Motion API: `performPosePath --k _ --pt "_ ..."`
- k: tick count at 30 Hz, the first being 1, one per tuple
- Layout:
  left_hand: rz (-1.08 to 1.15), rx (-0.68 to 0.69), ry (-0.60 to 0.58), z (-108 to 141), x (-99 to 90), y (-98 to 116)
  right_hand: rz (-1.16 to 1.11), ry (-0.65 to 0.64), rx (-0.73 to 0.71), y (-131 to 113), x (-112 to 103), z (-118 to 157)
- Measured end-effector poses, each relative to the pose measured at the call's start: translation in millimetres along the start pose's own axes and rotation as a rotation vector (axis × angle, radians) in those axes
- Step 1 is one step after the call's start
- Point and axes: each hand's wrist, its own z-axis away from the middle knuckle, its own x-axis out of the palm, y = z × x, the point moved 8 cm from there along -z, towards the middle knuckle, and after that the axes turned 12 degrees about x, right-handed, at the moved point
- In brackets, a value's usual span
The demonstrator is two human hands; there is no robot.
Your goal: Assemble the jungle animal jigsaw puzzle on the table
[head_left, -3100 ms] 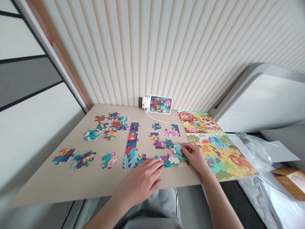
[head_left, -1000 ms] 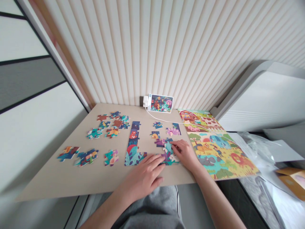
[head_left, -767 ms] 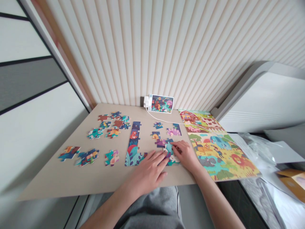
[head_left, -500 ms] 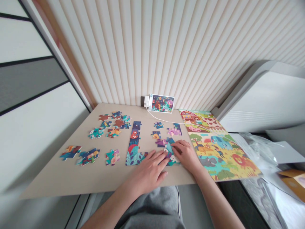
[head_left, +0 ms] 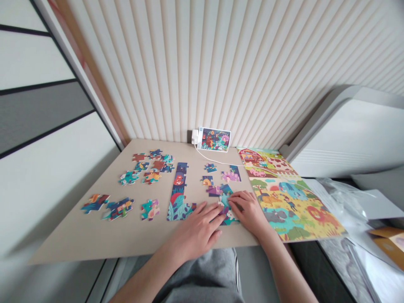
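Ribbed cream wall (head_left: 189, 63) behind beige tabletop (head_left: 72, 240)

legible text: none; no words, brands, numbers or signs can be read.

- picture card (head_left: 215, 139), leaning at the wall: pale strip along its left edge, faint marks there too small to read.
- jigsaw pieces (head_left: 214, 191): pictures only, no print made out.
- illustrated farm and safari board (head_left: 284, 193): no lettering made out.
- orange card packaging (head_left: 389, 246), lower right: any print too small and cut off to read.
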Motion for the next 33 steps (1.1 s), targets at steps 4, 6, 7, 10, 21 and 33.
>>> performPosePath --k 4,6,7,10,21,33 --pt "-0.005 -0.002 -0.002 0 -0.8 0 -0.013 0.015 0.010 -2 -3 0" --pt "-0.009 0.002 0.002 -1 -1.6 1 -0.021 0.026 0.021 0 -3 0" --pt "-0.012 0.005 0.003 -1 -1.7 1 -0.023 0.028 0.025 1 -3 -1" --pt "-0.033 0.004 0.002 -1 -0.5 2 -0.022 0.008 0.018 5 2 -2" --pt "-0.105 0.045 -0.014 -3 8.8 7 -0.323 -0.045 0.040 20 6 -5" --pt "-0.077 0.039 -0.009 -5 5.5 7 -0.589 -0.103 0.311 38 15 -11"
